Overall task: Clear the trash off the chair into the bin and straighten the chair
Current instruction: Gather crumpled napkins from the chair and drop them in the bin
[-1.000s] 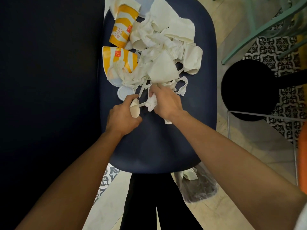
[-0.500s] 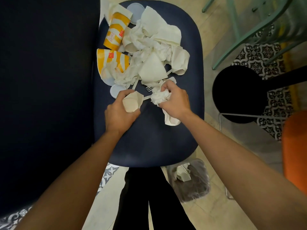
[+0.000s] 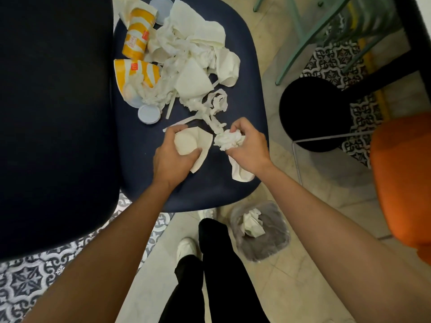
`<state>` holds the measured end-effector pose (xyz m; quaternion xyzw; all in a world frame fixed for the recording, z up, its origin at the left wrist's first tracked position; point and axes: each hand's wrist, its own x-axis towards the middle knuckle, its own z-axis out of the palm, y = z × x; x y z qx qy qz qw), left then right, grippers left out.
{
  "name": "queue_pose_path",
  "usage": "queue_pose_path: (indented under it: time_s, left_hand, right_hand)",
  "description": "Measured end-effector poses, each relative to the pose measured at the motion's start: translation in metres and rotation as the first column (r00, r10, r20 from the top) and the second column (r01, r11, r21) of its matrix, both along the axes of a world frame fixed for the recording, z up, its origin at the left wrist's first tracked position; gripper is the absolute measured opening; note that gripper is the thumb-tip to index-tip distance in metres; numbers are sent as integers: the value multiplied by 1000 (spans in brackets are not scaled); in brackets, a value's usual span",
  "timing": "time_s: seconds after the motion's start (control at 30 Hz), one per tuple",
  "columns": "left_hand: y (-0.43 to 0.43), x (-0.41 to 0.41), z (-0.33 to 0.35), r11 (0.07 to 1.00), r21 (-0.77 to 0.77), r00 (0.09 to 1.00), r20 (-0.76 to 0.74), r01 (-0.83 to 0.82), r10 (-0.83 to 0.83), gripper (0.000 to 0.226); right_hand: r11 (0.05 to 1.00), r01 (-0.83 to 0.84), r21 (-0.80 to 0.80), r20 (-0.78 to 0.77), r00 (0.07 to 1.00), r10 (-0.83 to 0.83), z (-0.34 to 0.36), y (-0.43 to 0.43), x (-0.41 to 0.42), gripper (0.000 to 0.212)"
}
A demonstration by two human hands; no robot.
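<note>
1. Left hand (image 3: 171, 159) grips a flattened cup (image 3: 191, 142); right hand (image 3: 250, 145) clutches a napkin wad (image 3: 228, 141).
2. Chair seat (image 3: 210, 190) has its long axis running 12 to 6; trash (image 3: 186, 59) is heaped toward 12 o'clock.
3. Bin (image 3: 272, 243) sits at the seat's 5 o'clock.

Hands: left hand (image 3: 171, 159) and right hand (image 3: 250, 145), both bare.
Arms: forearms (image 3: 112, 248) bare down to the bottom edge of view.
Legs: trousers (image 3: 219, 271), black, long, plain.
Feet: shoes (image 3: 185, 248), white; one toe clear, the other only partly seen.
</note>
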<state>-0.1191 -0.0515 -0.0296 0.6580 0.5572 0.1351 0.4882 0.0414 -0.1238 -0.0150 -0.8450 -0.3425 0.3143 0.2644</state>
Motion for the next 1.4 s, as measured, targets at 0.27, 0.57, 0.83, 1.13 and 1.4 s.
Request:
queue_pose_path:
  time_s: [0.27,0.57,0.83,1.13,1.4]
  left_hand:
    - [-37,-11,1,999,-6,998,25,51,-51,56]
    - [-57,-7,1,985,2,979,-109,172,-171,51]
    - [-17,29,0,930,-16,873,-338,368,-351,86]
    - [-4,42,-17,944,-41,883,-341,328,-322,53]
    - [-23,22,-1,953,113,956,-121,280,-266,52]
  right_hand:
    - [991,106,80,-38,994,-103,7,-50,-20,38]
    - [980,112,165,-122,988,-93,19,-82,-29,35]
    - [981,17,191,-165,986,15,29,-80,-23,41]
    - [981,7,196,-180,983,29,27,-70,-9,36]
    - [967,143,208,-157,981,-112,18,-63,-7,37]
